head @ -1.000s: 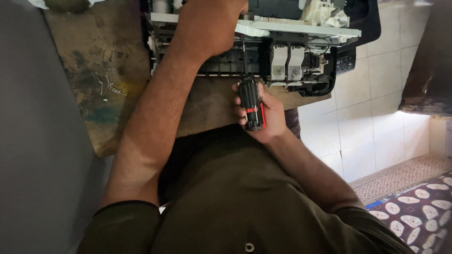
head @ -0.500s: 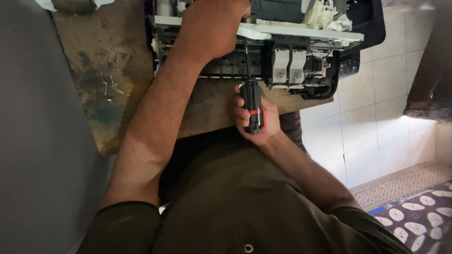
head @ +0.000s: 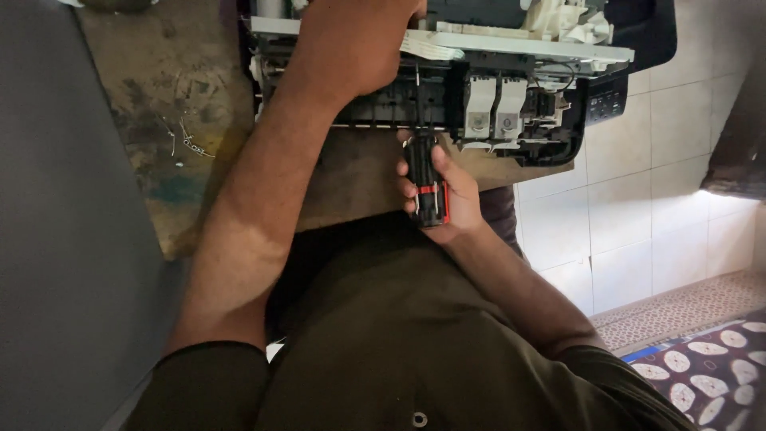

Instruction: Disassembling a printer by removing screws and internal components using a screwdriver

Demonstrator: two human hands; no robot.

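Note:
An opened printer (head: 519, 112), with a black frame, white parts and exposed cartridge holders, sits on a worn wooden table (head: 152, 96). My left hand (head: 351, 40) presses down on top of the printer's left half. My right hand (head: 451, 195) is wrapped around a black screwdriver with a red band (head: 427, 179), held just in front of the printer. The thin shaft (head: 416, 100) points into the printer's front rail. The tip is hidden among the parts.
A few small metal bits (head: 185, 142) lie on the stained tabletop at the left. A grey surface (head: 64, 263) fills the left side. White tiles (head: 638, 207) and a patterned mat (head: 710, 375) are at the right.
Both hands keep their places on the printer and the screwdriver. The view has shifted only slightly.

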